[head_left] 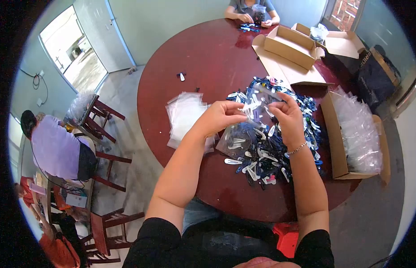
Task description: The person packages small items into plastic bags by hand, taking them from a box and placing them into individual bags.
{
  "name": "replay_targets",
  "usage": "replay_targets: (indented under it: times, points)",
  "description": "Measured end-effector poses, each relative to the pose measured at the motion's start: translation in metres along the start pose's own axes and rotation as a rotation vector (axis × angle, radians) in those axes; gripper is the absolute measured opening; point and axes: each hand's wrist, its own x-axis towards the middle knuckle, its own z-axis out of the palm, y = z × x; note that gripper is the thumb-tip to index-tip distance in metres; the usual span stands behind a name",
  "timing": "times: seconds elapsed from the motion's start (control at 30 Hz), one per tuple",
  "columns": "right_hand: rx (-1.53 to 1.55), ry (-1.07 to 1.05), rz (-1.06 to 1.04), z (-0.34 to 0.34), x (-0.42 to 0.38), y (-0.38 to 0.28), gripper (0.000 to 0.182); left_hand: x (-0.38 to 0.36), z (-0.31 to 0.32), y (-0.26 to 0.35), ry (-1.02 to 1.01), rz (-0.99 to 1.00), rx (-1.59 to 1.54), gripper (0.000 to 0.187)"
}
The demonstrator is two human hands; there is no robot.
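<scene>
Over the pile of dark and white snap hair clips, both of my hands hold a clear plastic bag with a few clips showing through it. My left hand pinches the bag's left side between thumb and fingers. On the other side, my right hand is closed on the bag's right edge. Below my left hand lies another clear bag with pale clips in it. A stack of flat clear bags is spread on the table to the left.
The round dark red table also bears open cardboard boxes at the back right. A cardboard box of filled bags stands at the right. Across the table, a person's hands are near more clips. Stools stand at left.
</scene>
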Motion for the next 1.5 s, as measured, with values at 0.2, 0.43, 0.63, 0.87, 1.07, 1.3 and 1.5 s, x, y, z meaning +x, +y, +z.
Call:
replay_targets:
  times: [0.2,0.43,0.63,0.87,1.07,1.3,1.5]
  points:
    - [0.045,-0.122,-0.095,0.005,-0.005,-0.007,0.039,-0.004,0.013,0.014,0.248,0.083,0.089,0.042]
    - [-0.113,-0.186,-0.143,0.009,-0.009,-0.005,0.039,-0.004,0.017,0.008,0.165,0.127,0.092,0.02]
    - [-0.738,0.149,-0.796,0.018,-0.019,-0.02,0.04,-0.003,0.018,0.008,0.221,0.08,0.141,0.01]
    - [-0.89,-0.039,-0.978,0.033,-0.026,-0.022,0.029,-0.003,0.02,0.006,0.25,0.167,0.339,0.01]
    - [-0.962,-0.051,-0.885,0.033,-0.027,-0.02,0.029,-0.003,0.02,0.005,0.256,0.214,0.428,0.01]
    - [-1.01,-0.068,-0.873,0.03,-0.03,-0.022,0.01,0.001,0.022,-0.002,0.259,0.378,0.595,0.015]
    - [-1.079,-0.015,-0.754,0.038,-0.041,-0.029,0.009,0.003,0.021,-0.005,0.245,0.412,0.576,0.015]
